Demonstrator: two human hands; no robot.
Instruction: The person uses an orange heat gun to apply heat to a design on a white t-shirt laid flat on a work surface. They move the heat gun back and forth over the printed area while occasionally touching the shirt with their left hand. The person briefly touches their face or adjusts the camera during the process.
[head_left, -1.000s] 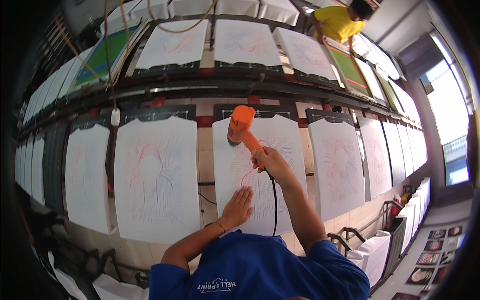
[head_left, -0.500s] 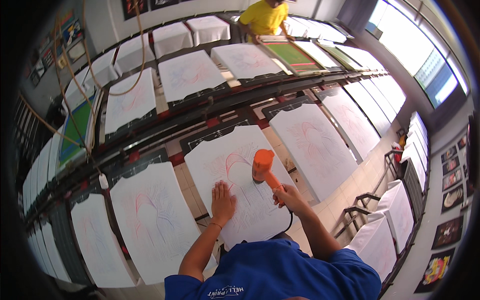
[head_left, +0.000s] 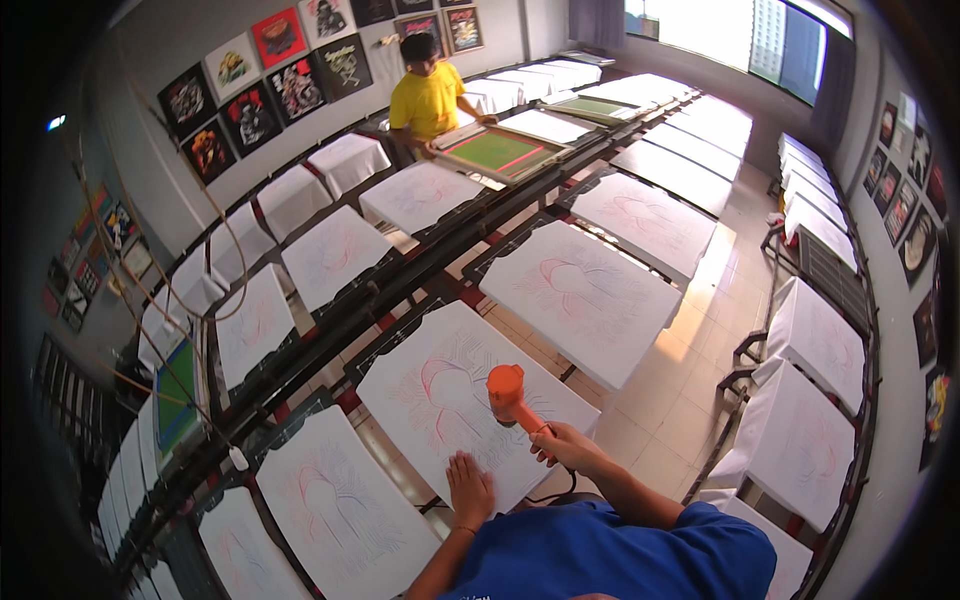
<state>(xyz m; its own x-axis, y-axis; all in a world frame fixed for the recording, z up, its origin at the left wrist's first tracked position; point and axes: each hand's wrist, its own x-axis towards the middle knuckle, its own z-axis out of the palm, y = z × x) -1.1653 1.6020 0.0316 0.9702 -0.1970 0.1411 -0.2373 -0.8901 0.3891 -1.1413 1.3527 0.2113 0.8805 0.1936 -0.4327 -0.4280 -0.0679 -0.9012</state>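
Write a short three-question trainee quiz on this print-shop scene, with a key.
1. True or false: the right hand holds the orange heat gun over the printed white shirt.
2. Where is the left hand?
A. Resting flat on the near edge of that shirt
B. Gripping the black cord
C. Raised in the air
3. Fill in: the person in the yellow shirt stands at a screen frame with a ____ centre.

Key
1. True
2. A
3. green
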